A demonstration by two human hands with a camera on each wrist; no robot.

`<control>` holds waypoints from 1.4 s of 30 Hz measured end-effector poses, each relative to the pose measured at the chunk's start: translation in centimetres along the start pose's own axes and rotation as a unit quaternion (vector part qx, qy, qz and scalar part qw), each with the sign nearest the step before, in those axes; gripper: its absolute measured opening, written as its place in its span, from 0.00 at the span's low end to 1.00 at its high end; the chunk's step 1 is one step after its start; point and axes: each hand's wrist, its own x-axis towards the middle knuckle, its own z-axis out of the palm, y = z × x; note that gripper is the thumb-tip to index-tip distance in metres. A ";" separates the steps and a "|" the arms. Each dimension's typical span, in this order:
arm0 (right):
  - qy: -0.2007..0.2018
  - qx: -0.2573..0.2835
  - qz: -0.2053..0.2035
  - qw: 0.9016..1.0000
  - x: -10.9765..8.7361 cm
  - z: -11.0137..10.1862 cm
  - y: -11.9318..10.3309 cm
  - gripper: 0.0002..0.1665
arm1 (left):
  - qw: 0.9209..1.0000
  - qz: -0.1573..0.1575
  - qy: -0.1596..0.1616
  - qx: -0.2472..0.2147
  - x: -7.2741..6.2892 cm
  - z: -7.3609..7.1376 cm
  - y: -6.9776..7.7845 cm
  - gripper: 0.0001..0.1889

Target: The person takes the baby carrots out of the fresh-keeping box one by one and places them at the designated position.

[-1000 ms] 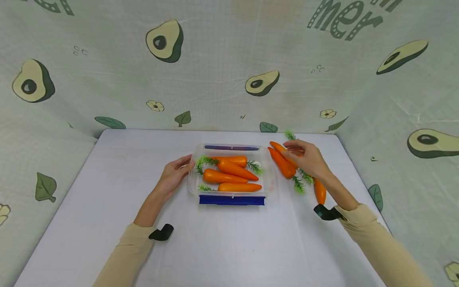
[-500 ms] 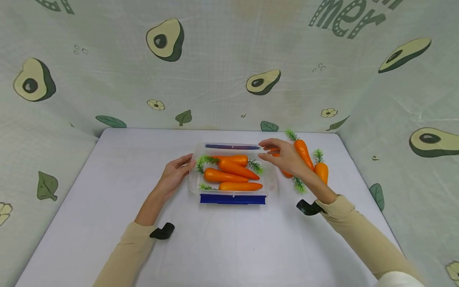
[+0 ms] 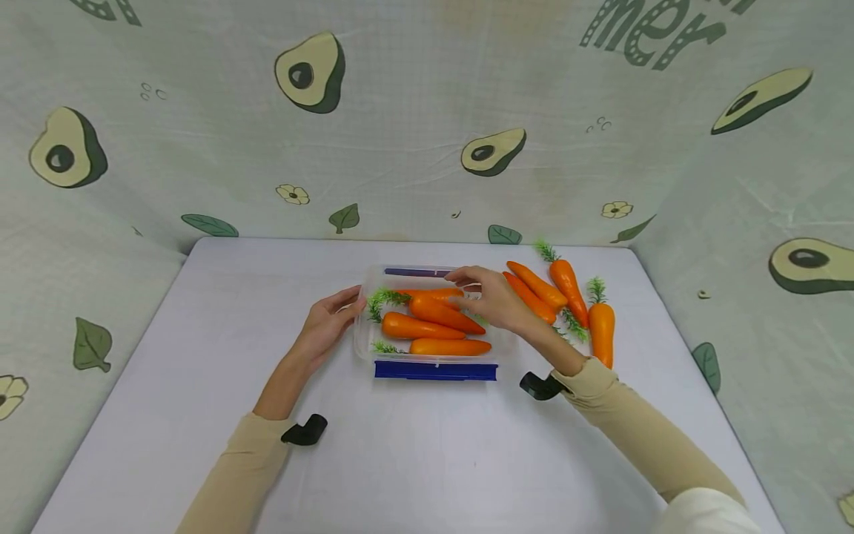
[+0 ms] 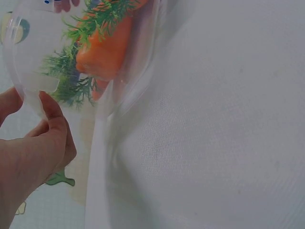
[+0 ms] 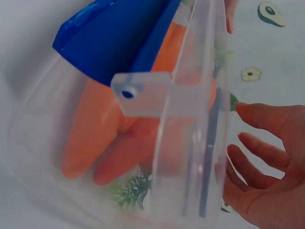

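A clear plastic food container (image 3: 507, 345) with blue clip latches (image 3: 436, 371) holds several orange carrots (image 3: 423, 327) with feathery green tops. My left hand (image 3: 323, 326) pinches the container's left rim between thumb and fingers; the left wrist view shows this grip at a rim tab (image 4: 45, 83). My right hand (image 3: 490, 300) hovers over the container's right back part, partly covering the carrots there. In the right wrist view its fingers (image 5: 259, 155) are spread and loosely bent, with nothing between them.
Right of the container, several more carrots (image 3: 602, 334) lie loosely grouped on the white table (image 3: 427, 460). Behind and at the sides rises a cloth (image 3: 400, 148) printed with avocados and leaves.
My right hand has moved left from the loose carrots to above the container, uncovering those carrots. The left hand has stayed on the container's rim.
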 end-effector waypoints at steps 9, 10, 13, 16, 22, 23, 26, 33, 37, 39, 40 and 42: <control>-0.040 -0.039 0.006 0.998 0.7 2.2 -0.6 0.27 | 1.000 0.002 -0.005 0.003 0.0 0.1 0.0 0.29; -0.044 -0.043 0.002 0.998 0.8 2.3 -0.6 0.27 | 1.000 0.001 -0.005 0.002 0.0 0.2 0.0 0.29; -0.055 -0.050 -0.001 0.997 0.8 2.9 -0.5 0.28 | 1.000 0.000 -0.005 0.002 0.0 0.2 0.1 0.29; -0.062 -0.058 0.000 0.996 1.0 3.4 -0.3 0.29 | 1.000 0.000 -0.005 0.003 0.0 0.3 0.1 0.28; -0.073 -0.060 -0.013 0.995 1.2 4.2 -0.3 0.32 | 1.000 0.000 -0.006 0.007 0.0 0.4 0.1 0.28; -0.074 -0.061 -0.017 0.995 1.2 4.3 -0.3 0.33 | 1.000 0.000 -0.006 0.007 0.0 0.4 0.0 0.28; -0.076 -0.076 -0.030 0.994 1.2 4.6 -0.4 0.34 | 1.000 0.001 -0.005 0.004 0.0 0.4 0.0 0.28; -0.065 -0.121 -0.039 0.990 1.3 5.0 -0.1 0.35 | 1.000 -0.004 -0.003 0.005 -0.2 0.2 0.0 0.29; -0.046 -0.119 -0.030 0.991 1.1 4.6 -0.5 0.31 | 1.000 -0.002 -0.003 0.002 -0.2 0.2 0.0 0.29; -0.032 -0.116 -0.031 0.992 1.0 4.3 -0.7 0.30 | 1.000 0.000 -0.003 0.001 -0.1 0.1 0.1 0.28; -0.024 -0.118 -0.033 0.992 1.0 4.1 -0.8 0.29 | 1.000 0.000 -0.002 0.002 -0.1 0.1 0.1 0.28; -0.011 -0.119 -0.043 0.992 1.0 3.8 -0.9 0.29 | 1.000 -0.002 0.002 0.002 -0.1 0.0 0.1 0.28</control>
